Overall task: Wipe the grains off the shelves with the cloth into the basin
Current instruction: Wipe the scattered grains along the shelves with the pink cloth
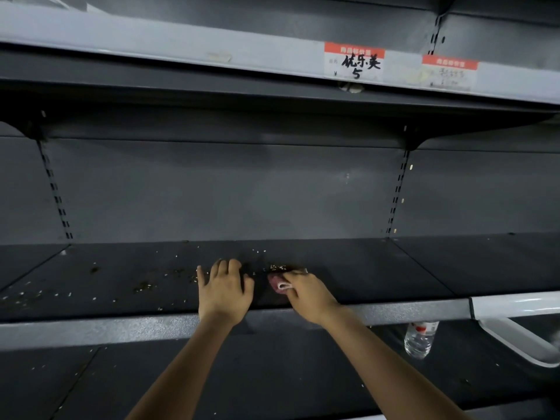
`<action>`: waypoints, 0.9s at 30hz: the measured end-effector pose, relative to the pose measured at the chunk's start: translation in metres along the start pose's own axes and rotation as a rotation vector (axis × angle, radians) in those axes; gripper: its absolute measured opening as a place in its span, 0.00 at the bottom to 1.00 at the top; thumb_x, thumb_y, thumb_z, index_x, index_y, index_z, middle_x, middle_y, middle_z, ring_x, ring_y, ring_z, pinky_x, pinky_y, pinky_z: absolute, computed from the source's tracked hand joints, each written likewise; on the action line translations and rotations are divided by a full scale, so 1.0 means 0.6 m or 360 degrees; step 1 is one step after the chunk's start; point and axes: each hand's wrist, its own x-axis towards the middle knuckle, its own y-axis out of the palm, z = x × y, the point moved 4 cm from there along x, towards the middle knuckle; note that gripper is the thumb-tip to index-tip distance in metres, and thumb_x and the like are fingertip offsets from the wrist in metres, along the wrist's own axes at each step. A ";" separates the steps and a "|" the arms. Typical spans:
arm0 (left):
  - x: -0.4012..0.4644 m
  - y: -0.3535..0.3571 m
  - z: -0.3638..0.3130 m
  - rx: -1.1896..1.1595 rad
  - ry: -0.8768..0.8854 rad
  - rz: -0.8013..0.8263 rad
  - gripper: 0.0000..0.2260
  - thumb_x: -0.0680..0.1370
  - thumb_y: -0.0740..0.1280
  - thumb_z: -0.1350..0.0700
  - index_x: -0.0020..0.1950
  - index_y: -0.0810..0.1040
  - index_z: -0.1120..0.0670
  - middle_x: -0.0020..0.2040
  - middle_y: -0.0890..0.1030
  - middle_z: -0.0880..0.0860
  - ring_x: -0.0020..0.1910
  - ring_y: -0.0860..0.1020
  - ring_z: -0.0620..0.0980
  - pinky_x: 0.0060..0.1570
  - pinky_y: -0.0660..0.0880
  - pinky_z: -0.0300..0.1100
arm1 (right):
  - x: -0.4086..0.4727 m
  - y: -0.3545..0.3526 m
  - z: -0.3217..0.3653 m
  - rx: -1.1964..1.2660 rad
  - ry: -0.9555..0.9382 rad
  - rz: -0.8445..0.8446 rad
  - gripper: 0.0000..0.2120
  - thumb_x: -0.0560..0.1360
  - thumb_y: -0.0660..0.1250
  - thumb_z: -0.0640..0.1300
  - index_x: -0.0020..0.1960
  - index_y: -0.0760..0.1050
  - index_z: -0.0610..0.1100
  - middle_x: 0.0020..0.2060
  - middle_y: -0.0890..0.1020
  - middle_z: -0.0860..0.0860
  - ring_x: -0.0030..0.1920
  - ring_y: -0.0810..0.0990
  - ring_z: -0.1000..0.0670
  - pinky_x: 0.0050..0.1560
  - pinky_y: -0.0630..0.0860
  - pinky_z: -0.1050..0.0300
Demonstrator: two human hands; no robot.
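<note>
Hands are working side by side on the middle shelf (333, 268), close but not touching. Right hand (306, 294) is gripping a bunched pinkish cloth (280, 283), fingers curled round it, and pressing it onto the shelf just in front of a small cluster of grains (277, 266). Left hand (224, 289) is lying palm down w/ fingers bent and resting on the shelf, holding nothing, just left of the cloth, prob. acting as a stop or cup. More grains are lying scattered to the left across the shelf, a few further back near the rear panel, and some on the lower shelf (212, 374) too. Step in hand looks like gathering the loose grains into one heap. To do it well: keeping the cloth flat and low so grains aren't skipping under it, sweeping in short strokes toward the front lip, not flicking, and bringing the far-left scatter in before pushing anything over the edge. Basin (515, 341), as I read the white tub at lower right, is sitting well apart from the heap and below shelf level, so it needs moving under the lip, or the heap needs walking rightward, before the drop. Water bottle (419, 341) is standing on the lower shelf near the tub. Price tags (354, 63) are hanging on the shelf edge above.
</note>
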 end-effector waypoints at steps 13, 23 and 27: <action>-0.001 -0.001 -0.002 0.0008 -0.0002 0.0018 0.22 0.75 0.45 0.45 0.61 0.69 0.51 0.61 0.73 0.49 0.67 0.67 0.50 0.73 0.50 0.57 | 0.031 -0.020 -0.130 -0.0091 0.1037 -0.0335 0.12 0.76 0.58 0.42 0.57 0.74 0.44 0.54 0.80 0.45 0.58 0.76 0.47 0.68 0.62 0.52; -0.001 -0.003 -0.003 0.0013 -0.0032 0.0056 0.16 0.79 0.52 0.47 0.63 0.67 0.50 0.64 0.72 0.50 0.69 0.65 0.50 0.73 0.49 0.57 | 0.100 0.059 0.032 -0.0047 0.0598 -0.0116 0.15 0.77 0.55 0.41 0.61 0.73 0.44 0.61 0.77 0.45 0.64 0.71 0.46 0.72 0.56 0.50; -0.002 -0.004 -0.002 0.0039 -0.0050 0.0059 0.16 0.78 0.52 0.47 0.62 0.67 0.51 0.65 0.72 0.51 0.69 0.65 0.51 0.73 0.49 0.58 | 0.105 0.053 0.043 0.0502 0.0585 -0.0113 0.14 0.80 0.55 0.41 0.61 0.74 0.39 0.57 0.79 0.42 0.58 0.77 0.44 0.57 0.70 0.57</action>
